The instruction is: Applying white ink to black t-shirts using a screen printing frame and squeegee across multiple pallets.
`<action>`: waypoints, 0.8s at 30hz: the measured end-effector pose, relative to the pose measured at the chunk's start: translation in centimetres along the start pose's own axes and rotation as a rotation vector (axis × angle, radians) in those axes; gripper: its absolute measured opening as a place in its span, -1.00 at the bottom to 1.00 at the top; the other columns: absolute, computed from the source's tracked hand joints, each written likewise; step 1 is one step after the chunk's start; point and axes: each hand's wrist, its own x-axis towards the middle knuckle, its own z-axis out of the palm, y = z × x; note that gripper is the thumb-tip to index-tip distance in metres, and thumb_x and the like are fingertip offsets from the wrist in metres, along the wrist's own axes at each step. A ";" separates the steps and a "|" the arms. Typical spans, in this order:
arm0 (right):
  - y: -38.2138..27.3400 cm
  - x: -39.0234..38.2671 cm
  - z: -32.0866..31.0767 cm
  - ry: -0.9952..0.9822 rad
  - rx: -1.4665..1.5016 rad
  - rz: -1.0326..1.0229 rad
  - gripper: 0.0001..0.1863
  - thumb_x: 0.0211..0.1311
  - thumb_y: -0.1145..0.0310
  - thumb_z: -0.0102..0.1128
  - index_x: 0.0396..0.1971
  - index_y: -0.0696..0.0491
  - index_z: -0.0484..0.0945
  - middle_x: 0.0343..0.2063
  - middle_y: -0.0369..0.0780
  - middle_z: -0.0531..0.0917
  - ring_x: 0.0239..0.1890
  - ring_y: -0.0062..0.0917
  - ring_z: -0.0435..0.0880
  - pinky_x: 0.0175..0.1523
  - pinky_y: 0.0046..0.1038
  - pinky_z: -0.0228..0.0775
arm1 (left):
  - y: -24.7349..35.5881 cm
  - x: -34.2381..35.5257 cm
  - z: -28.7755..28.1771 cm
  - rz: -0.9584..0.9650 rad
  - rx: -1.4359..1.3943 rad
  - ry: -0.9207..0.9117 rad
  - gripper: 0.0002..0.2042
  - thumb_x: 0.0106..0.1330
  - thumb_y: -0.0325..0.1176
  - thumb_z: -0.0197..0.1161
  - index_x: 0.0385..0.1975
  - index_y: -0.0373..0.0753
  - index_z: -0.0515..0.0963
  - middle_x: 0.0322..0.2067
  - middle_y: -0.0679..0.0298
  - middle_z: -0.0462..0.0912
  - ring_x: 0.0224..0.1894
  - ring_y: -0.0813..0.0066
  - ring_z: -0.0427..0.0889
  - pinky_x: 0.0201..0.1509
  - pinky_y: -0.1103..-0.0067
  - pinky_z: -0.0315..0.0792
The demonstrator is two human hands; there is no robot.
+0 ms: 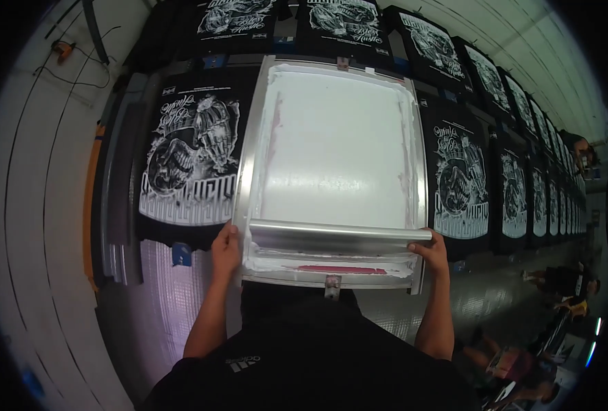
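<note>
In front of me lies a screen printing frame (247, 164) with a silver metal border and white ink spread over its mesh. A wide metal squeegee (331, 235) lies across its near end, over a ridge of white ink. My left hand (226, 251) is closed on the left side of the frame, just beyond the squeegee's left end. My right hand (433, 252) grips the squeegee's right end, thumb on its near face. A pinkish-red strip (342, 269) shows through the ink near me. Whatever lies under the frame is hidden.
Black printed T-shirts lie flat to the left (191, 157) and right (460, 181), with more in rows behind. A metal clamp (333, 284) sits at the frame's near edge. Other people (568, 284) are at the far right. An orange tool (63, 50) lies upper left.
</note>
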 end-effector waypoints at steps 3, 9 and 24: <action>1.5 0.4 -4.8 -0.029 0.026 0.051 -0.67 -0.15 0.51 0.49 -0.31 0.14 0.59 -0.39 -0.30 0.66 -0.30 -0.63 0.60 -0.12 -0.53 0.45 | -1.0 -2.0 3.4 0.003 0.053 0.039 -0.57 0.46 -0.12 0.08 0.11 -0.34 0.50 -0.06 0.10 0.66 -0.01 0.47 0.56 0.12 0.58 0.37; 3.6 3.4 -8.4 -0.044 -0.012 0.015 -0.61 -0.15 0.47 0.51 -0.24 0.14 0.61 -0.35 -0.27 0.68 -0.27 -0.58 0.62 -0.08 -0.49 0.47 | -0.6 -1.8 6.9 -0.062 0.117 0.090 -0.56 0.45 -0.10 0.08 0.12 -0.34 0.49 0.03 0.08 0.61 0.08 0.38 0.55 0.19 0.54 0.35; 5.9 5.2 -6.3 -0.050 0.022 0.003 -0.70 -0.06 0.55 0.45 -0.25 0.17 0.63 -0.36 -0.25 0.71 -0.26 -0.61 0.64 -0.08 -0.54 0.46 | -2.0 0.9 7.7 -0.074 -0.114 0.011 -0.55 0.50 -0.10 -0.01 0.16 -0.34 0.46 0.02 0.26 0.59 0.05 0.54 0.49 0.19 0.62 0.30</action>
